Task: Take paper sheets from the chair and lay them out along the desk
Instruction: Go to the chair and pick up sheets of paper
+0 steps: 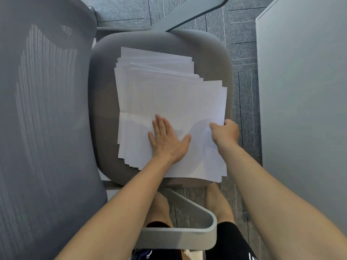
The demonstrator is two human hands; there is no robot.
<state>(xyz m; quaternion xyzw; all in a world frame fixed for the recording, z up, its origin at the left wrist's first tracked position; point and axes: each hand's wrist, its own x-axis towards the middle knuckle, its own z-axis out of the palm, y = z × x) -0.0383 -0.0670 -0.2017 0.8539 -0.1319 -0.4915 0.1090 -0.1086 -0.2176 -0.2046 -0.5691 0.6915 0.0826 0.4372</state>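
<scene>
A loose, fanned stack of white paper sheets lies on the grey seat of an office chair. My left hand lies flat on the stack near its front, fingers straight and pressing down. My right hand is at the stack's right edge, its fingers curled and pinching the top sheet's edge between thumb and fingers. The sheet's near right part looks slightly lifted and casts a shadow.
The chair's mesh backrest fills the left side. A grey armrest juts out between me and the seat, another armrest is at the far side. A pale desk surface runs along the right. Grey carpet lies below.
</scene>
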